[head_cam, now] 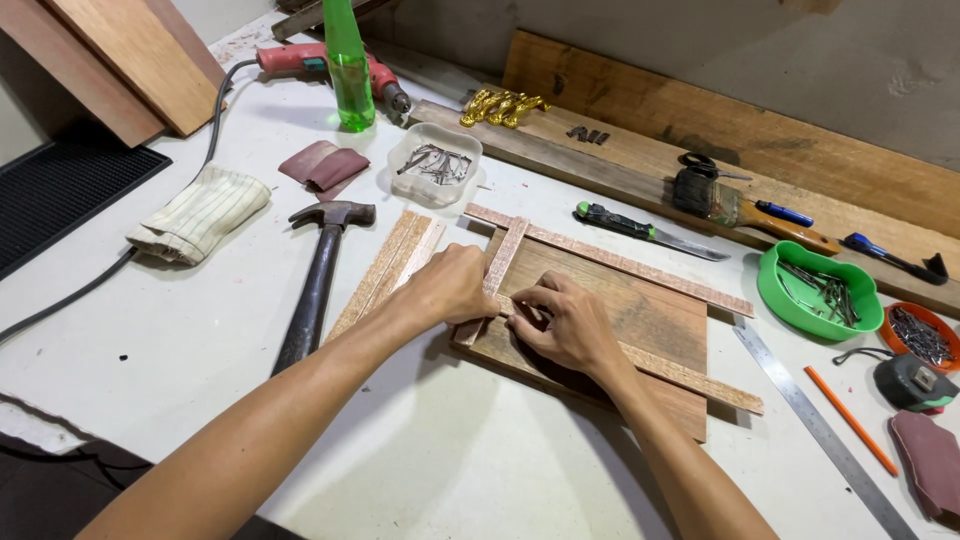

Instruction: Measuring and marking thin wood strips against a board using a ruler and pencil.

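Both hands meet at the frame's near-left corner — left hand (452, 285) gripping the near–far wooden strip (500, 262), right hand (568, 325) pinching the left–right strip (690, 378).

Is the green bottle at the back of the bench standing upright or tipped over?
Upright. The green bottle stands on its base on the white bench, neck pointing up out of frame, just in front of the red glue gun.

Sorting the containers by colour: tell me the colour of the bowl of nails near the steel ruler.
Bright green bowl, shown clearly in the head view, right of the board.
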